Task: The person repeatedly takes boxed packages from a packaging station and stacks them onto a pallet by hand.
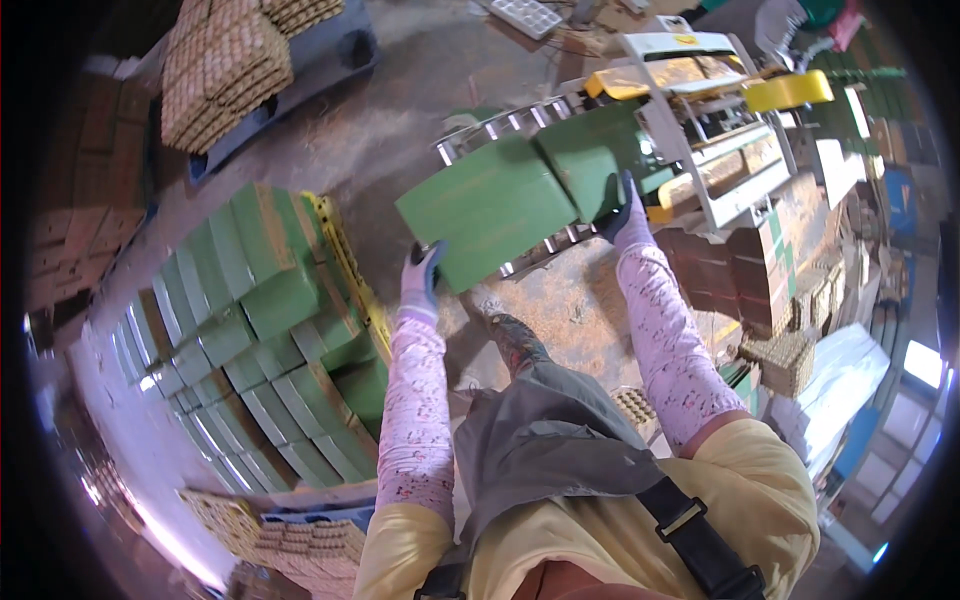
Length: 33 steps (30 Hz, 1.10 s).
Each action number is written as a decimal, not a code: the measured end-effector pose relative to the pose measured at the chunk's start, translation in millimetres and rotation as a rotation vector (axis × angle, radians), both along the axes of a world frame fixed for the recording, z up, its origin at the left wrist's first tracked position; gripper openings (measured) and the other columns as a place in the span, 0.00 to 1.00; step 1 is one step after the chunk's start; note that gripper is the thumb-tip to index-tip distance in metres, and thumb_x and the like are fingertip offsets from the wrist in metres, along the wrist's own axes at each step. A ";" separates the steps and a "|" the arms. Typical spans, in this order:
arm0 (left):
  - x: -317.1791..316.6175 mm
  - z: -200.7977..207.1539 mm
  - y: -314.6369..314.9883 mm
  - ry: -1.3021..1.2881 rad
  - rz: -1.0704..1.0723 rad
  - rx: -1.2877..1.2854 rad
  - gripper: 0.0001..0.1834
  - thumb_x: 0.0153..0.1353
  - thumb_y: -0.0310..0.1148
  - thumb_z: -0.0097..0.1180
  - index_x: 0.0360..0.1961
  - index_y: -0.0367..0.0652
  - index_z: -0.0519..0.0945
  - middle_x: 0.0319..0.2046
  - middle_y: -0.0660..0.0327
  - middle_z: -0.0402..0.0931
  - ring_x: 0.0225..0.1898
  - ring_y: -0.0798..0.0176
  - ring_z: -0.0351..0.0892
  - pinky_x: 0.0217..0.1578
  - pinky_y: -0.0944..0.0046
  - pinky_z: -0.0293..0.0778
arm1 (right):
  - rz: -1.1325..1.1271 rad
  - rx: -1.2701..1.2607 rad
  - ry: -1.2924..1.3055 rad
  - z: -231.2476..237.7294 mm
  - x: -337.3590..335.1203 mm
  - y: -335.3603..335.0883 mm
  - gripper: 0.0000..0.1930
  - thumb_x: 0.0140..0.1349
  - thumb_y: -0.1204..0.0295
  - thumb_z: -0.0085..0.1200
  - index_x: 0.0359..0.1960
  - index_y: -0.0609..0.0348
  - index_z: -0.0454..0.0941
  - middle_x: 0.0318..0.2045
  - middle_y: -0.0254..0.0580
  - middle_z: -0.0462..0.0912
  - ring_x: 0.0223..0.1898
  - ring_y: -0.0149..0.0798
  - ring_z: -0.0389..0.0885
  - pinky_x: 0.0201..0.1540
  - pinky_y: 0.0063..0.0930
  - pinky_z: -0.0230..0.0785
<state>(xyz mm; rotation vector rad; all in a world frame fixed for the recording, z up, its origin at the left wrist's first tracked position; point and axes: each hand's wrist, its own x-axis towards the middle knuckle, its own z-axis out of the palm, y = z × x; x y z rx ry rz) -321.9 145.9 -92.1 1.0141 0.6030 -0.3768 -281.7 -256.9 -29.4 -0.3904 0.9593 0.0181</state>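
Observation:
A green carton lies flat on a roller conveyor, its left end reaching past the rollers. My left hand, in a grey-and-white glove, grips this carton at its near left corner. Directly to its right, a second green carton sits with a narrow gap between the two. At the near edge of the second carton is my gloved right hand, thumb and fingers set on its side. Part of the right hand's grip is hidden. Floral sleeves cover both my forearms.
On my left, green cartons are stacked beside a yellow strip. Beyond stands a blue pallet of egg trays. A white-framed machine with yellow parts straddles the conveyor's right end. Brown cartons stand below it.

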 end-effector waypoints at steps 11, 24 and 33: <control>-171.7 65.5 64.5 0.041 0.198 -0.340 0.26 0.59 0.28 0.63 0.59 0.38 0.70 0.48 0.59 0.78 0.48 0.64 0.80 0.48 0.65 0.77 | 0.505 -0.421 -0.193 0.5 -114.8 79.6 0.28 0.72 0.56 0.46 0.70 0.52 0.61 0.69 0.32 0.64 0.67 0.36 0.62 0.70 0.37 0.53; -720.9 -60.8 156.8 0.256 1.325 -0.565 0.19 0.62 0.32 0.57 0.55 0.42 0.76 0.55 0.61 0.77 0.58 0.59 0.74 0.62 0.54 0.69 | 1.575 -0.493 -0.036 -192.0 -365.8 498.5 0.26 0.60 0.68 0.61 0.60 0.62 0.72 0.52 0.42 0.79 0.49 0.36 0.79 0.54 0.30 0.72; -741.0 -317.0 240.6 0.272 1.428 -0.113 0.21 0.68 0.36 0.52 0.57 0.34 0.75 0.54 0.58 0.77 0.58 0.63 0.74 0.60 0.60 0.69 | 1.589 -0.416 0.162 -317.5 -392.5 640.3 0.25 0.67 0.56 0.54 0.63 0.47 0.67 0.53 0.41 0.75 0.51 0.43 0.76 0.58 0.34 0.69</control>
